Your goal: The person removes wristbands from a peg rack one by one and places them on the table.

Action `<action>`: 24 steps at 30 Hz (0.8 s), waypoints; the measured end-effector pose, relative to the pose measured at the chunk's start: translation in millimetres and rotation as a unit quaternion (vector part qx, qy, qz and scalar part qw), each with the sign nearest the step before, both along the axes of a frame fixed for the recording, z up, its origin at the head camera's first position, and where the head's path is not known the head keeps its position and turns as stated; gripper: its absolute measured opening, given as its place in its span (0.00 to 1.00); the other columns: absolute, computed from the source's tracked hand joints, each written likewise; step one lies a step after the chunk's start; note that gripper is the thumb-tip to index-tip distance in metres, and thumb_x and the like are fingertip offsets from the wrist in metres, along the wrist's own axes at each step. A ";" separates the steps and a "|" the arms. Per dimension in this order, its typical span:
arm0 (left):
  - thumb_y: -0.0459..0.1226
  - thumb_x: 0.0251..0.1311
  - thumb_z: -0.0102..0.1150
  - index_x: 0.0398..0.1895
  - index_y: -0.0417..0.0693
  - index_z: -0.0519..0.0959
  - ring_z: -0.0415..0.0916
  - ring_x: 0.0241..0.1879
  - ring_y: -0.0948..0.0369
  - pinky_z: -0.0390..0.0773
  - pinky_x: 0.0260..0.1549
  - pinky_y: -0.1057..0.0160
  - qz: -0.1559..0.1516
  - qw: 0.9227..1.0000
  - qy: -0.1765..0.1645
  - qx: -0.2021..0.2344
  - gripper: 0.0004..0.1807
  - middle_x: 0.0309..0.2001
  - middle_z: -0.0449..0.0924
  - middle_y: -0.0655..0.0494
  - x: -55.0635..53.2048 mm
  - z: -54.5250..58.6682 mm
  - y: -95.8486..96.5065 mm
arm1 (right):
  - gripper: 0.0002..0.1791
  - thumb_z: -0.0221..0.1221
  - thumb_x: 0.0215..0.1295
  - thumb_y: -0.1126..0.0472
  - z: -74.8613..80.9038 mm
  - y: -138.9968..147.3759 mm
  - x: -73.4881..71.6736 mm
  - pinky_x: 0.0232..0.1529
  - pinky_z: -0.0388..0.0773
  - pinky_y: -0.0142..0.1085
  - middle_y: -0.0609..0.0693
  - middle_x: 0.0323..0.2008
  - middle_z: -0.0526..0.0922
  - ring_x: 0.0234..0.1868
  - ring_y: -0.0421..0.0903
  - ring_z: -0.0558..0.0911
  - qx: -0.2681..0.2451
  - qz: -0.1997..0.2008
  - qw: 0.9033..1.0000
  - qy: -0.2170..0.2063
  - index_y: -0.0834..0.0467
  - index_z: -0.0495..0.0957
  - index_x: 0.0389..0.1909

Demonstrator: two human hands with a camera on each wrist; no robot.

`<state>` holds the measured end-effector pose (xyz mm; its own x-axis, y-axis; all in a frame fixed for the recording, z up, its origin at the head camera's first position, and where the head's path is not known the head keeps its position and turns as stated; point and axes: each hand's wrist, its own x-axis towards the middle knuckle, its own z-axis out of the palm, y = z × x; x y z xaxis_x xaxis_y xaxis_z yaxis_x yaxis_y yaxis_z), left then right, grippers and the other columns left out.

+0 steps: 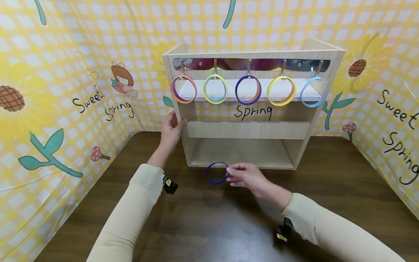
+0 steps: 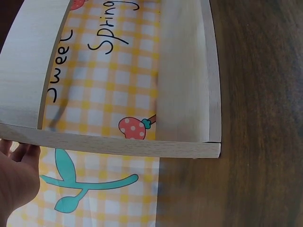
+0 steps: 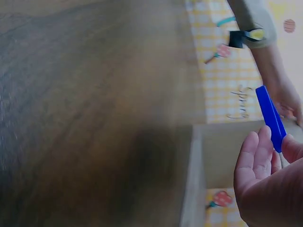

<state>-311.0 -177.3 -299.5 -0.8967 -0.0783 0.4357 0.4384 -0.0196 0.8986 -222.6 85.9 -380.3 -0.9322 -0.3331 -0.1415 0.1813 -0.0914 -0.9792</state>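
My right hand (image 1: 247, 178) pinches a thin dark blue ring (image 1: 208, 177) by its right side, between thumb and fingers, low in front of the wooden shelf (image 1: 248, 130). The right wrist view shows the blue ring (image 3: 270, 116) nearly edge-on. My left hand (image 1: 171, 131) grips the shelf's left side panel, its thumb near the front edge and its fingers on the outer face; part of this left hand (image 2: 19, 177) shows in the left wrist view. Along the shelf top, coloured rings hang from hooks, among them an orange one (image 1: 172, 95) and a dark blue one (image 1: 236, 94).
A shiny metal strip (image 1: 234, 64) across the shelf's upper front bears the hooks. More rings hang there: two yellow ones and a light blue one (image 1: 302, 95). The shelf stands on a dark brown table (image 1: 203, 222), with yellow checked cloth (image 1: 108, 32) behind and at both sides.
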 end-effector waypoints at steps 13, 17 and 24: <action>0.26 0.64 0.55 0.64 0.29 0.66 0.72 0.57 0.50 0.74 0.51 0.62 -0.009 1.000 -0.002 -0.001 0.25 0.61 0.70 0.32 1.8 0.4 -0.8 | 0.16 0.60 0.66 0.66 -29.2 -31.9 -9.2 0.37 0.82 0.39 0.58 0.35 0.85 0.32 0.45 0.85 0.031 0.014 0.999 -0.001 0.75 0.75 0.48; 0.25 0.64 0.54 0.65 0.29 0.66 0.73 0.56 0.52 0.74 0.51 0.61 -0.007 1.000 0.002 -0.002 0.25 0.60 0.71 0.33 -1.2 -2.9 -0.8 | 0.15 0.60 0.66 0.66 -33.7 -36.5 -9.2 0.37 0.83 0.40 0.61 0.36 0.85 0.33 0.48 0.86 0.044 0.020 0.999 0.002 0.74 0.76 0.47; 0.24 0.64 0.53 0.65 0.30 0.65 0.72 0.56 0.52 0.73 0.53 0.60 -0.006 1.000 -0.003 -0.007 0.26 0.60 0.71 0.33 2.3 1.8 -0.2 | 0.15 0.61 0.66 0.66 -38.6 -46.9 -13.6 0.37 0.83 0.41 0.57 0.32 0.85 0.32 0.48 0.86 0.055 0.021 0.998 0.008 0.74 0.77 0.46</action>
<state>-308.7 -177.5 -297.7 -0.9004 -0.0618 0.4307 0.4321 -0.0110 0.9017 -236.2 38.9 -418.9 -0.9203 -0.3546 -0.1653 0.1679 0.0238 -0.9855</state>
